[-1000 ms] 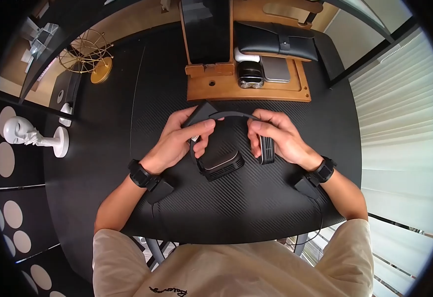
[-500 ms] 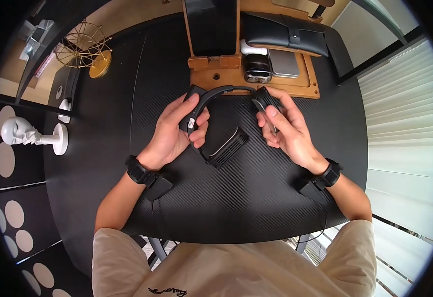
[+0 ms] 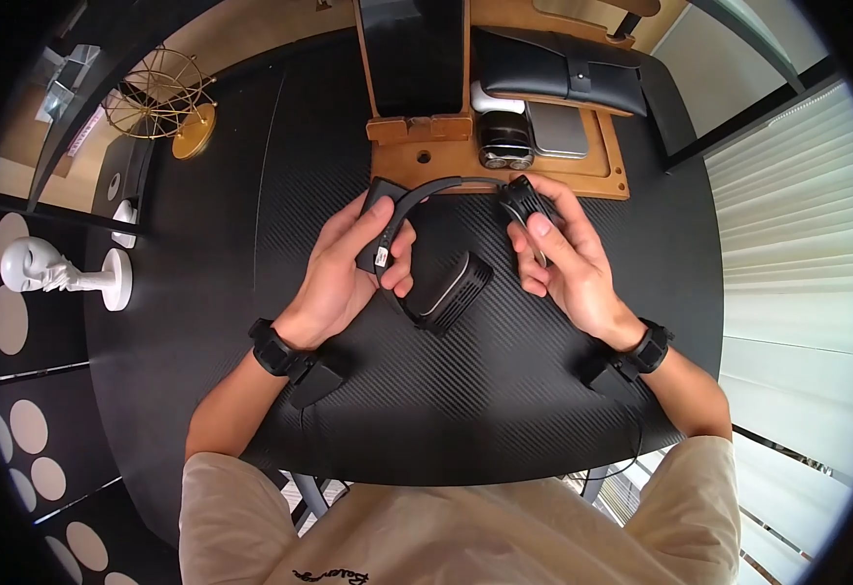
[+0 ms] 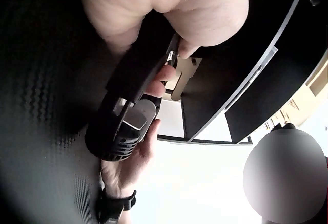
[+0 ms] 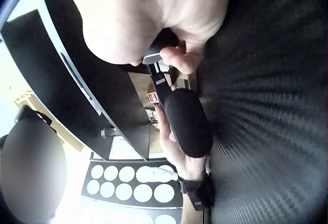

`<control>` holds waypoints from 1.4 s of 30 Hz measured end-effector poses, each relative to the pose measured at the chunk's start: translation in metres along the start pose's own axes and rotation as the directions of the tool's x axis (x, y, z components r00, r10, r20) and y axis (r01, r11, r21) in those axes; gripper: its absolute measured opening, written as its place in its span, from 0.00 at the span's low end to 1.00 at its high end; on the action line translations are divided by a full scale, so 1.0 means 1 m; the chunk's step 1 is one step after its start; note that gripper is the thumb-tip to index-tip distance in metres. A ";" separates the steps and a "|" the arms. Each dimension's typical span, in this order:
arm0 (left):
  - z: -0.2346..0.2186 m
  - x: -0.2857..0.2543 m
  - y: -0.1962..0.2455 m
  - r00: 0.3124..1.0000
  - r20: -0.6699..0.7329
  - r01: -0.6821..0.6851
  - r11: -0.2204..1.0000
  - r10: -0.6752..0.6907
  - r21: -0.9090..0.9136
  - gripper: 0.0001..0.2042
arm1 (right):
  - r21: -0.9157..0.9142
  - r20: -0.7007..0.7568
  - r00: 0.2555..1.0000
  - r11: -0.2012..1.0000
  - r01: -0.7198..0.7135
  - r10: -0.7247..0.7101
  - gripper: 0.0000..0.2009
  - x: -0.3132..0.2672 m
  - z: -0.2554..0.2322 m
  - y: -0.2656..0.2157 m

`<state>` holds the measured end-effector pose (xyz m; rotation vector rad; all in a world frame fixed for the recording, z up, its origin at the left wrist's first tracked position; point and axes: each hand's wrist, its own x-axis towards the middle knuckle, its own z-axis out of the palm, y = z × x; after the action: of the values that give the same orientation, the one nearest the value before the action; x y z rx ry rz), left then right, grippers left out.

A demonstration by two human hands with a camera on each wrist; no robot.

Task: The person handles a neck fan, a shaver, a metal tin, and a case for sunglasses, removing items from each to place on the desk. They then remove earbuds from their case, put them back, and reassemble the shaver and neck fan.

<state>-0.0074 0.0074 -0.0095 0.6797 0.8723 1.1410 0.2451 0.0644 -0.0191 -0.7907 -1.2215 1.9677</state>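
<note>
- The black band (image 3: pixel 436 185) is up in front of the person, between the left hand (image 3: pixel 341 268) and the right hand (image 3: pixel 578 268), over the near part of the desk (image 3: pixel 504 409).
- The left hand's grip is on the band's left side. The thumb lies on top and the fingers curl under. A dark block (image 3: pixel 385 190) is there too, by the thumb.
- The right hand's grip is a pinch. The thumb and fingers hold the right end piece (image 3: pixel 522 198), which has slots in it.
- The long way of the band goes from side to side, like a rainbow. The top of its bend points away from the person, toward the wooden stand (image 3: pixel 395 161).
- The other end piece (image 3: pixel 456 292) is not in a grip. It sits low in the space between the hands, closer to the person than the top of the bend. It leans, with its far tip toward the right.
- The left hand is nearer to this loose end. The right hand is well apart from it.
- I think that gap matters most, as the loose end may swing when the band turns.
- I cannot tell if the loose end touches the desk.
</note>
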 end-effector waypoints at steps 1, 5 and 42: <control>0.000 0.000 0.000 1.000 -0.004 0.002 1.000 -0.002 -0.003 0.15 | 0.005 -0.015 1.000 1.000 0.005 -0.005 0.23 0.000 0.002 0.000; -0.001 -0.001 -0.001 1.000 0.015 -0.008 1.000 0.008 0.011 0.15 | 0.026 0.001 0.999 0.999 0.034 -0.034 0.22 -0.001 0.000 0.003; 0.000 0.000 -0.010 0.991 0.123 -0.057 0.997 0.049 0.061 0.19 | -0.226 0.241 0.968 0.974 -0.009 0.064 0.24 -0.003 0.003 -0.003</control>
<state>-0.0024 0.0046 -0.0175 0.8214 0.7943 1.1100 0.2447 0.0611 -0.0150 -0.6943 -1.6080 2.0280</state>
